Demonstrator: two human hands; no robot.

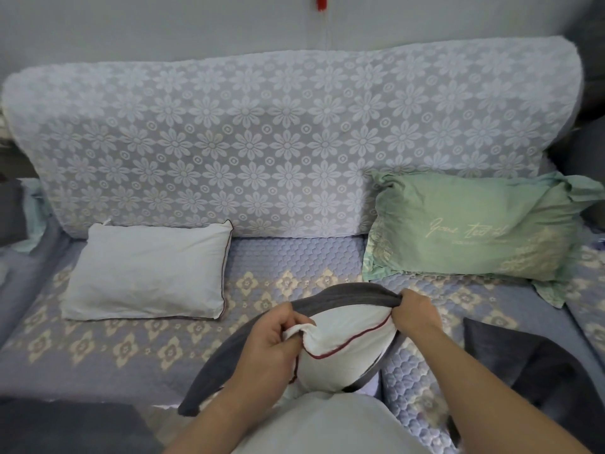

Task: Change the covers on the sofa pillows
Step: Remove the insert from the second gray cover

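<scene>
A white pillow with red piping [343,348] sits partly inside a dark grey cover [343,294] in front of me. My left hand [271,342] pinches a corner of the white pillow. My right hand [414,311] grips the open edge of the grey cover. A bare white pillow [147,273] lies on the seat at the left. A green pillow with script lettering [468,227] leans against the backrest at the right.
The sofa [262,142] has a floral lace backrest cover and a quilted blue seat pad. Another dark grey cloth [523,365] lies on the seat at the right, and dark fabric [65,427] fills the lower left corner.
</scene>
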